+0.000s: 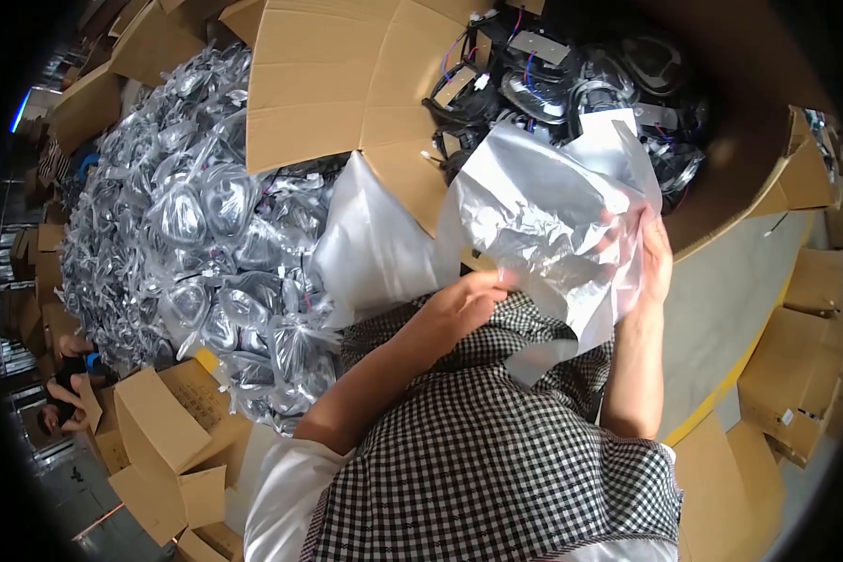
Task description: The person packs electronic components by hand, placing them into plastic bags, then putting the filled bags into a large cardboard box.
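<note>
In the head view, a clear film (543,215), crumpled and shiny, hangs between both hands, in front of the carton (318,84) and above the lap of the checked apron (496,459). The left hand (470,298), on the film's near left side, seems to pinch its edge between thumb and fingertips; the right hand (654,267) is raised at its right side, some fingers showing through the plastic. Whether these fingers lie inside a fold or just behind it, and how tightly they close, I cannot tell. The step in hand looks like spreading this film, and it should go best with a light pinch on the left and flat, loose fingers on the right, since so thin a sheet probably clings, creases and tears at a nail. A paler sheet (375,248) stands just left of it; whether the two are joined is unclear, so a gentle pull seems wiser than a tug. On the far side, the carton holds dark parts (534,94) with loose wires, which could snag low-hanging plastic; keeping the film lifted toward the near side would help. A heap of bagged parts (197,215) fills the left.
</note>
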`<action>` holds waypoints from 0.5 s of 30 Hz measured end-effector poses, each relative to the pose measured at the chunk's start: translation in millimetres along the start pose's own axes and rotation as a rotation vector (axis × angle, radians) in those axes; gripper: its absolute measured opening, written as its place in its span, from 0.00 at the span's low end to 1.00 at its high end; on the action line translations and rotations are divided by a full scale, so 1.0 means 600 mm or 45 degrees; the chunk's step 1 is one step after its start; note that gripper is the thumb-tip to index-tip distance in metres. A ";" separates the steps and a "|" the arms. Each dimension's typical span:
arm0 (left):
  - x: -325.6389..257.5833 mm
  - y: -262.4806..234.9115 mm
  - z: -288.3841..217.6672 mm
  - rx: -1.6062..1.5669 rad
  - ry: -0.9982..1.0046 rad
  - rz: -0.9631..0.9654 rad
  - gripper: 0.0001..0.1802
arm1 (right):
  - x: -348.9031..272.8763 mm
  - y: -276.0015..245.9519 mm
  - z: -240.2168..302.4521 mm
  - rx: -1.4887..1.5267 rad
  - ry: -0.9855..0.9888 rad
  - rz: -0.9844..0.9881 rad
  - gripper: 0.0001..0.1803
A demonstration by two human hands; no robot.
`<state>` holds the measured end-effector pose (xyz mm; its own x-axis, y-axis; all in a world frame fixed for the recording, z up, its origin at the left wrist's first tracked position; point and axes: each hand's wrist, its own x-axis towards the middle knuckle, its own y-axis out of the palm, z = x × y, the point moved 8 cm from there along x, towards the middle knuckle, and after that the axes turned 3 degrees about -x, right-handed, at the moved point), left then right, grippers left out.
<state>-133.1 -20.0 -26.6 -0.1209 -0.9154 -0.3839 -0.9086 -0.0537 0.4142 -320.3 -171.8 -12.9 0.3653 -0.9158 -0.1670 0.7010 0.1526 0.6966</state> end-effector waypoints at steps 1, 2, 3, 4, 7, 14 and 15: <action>0.028 -0.005 0.040 -0.237 0.010 -0.056 0.17 | -0.007 0.000 0.002 -0.013 -0.068 -0.092 0.13; 0.046 -0.012 0.064 -0.472 0.019 -0.127 0.18 | -0.015 -0.005 -0.003 0.004 -0.083 -0.100 0.14; 0.051 -0.004 0.054 -0.469 0.014 -0.110 0.18 | -0.019 -0.036 -0.009 0.000 -0.118 -0.159 0.14; 0.045 0.005 0.014 -0.041 0.185 -0.044 0.19 | -0.026 -0.047 -0.013 0.001 -0.146 -0.218 0.13; 0.058 0.023 -0.027 0.132 0.217 0.027 0.20 | -0.047 -0.069 -0.034 -0.234 -0.009 -0.267 0.14; 0.082 -0.029 0.038 -0.338 0.081 -0.267 0.13 | -0.111 0.053 0.001 -2.222 -1.007 -0.384 0.30; 0.084 -0.023 0.051 -0.372 0.077 -0.221 0.13 | -0.108 0.082 -0.017 -2.251 -0.873 -0.163 0.26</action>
<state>-139.1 -53.3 -77.2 0.0573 -0.9042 -0.4233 -0.7594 -0.3147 0.5694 -303.1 -101.0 25.1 0.3068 -0.8522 0.4238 0.5989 -0.1733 -0.7819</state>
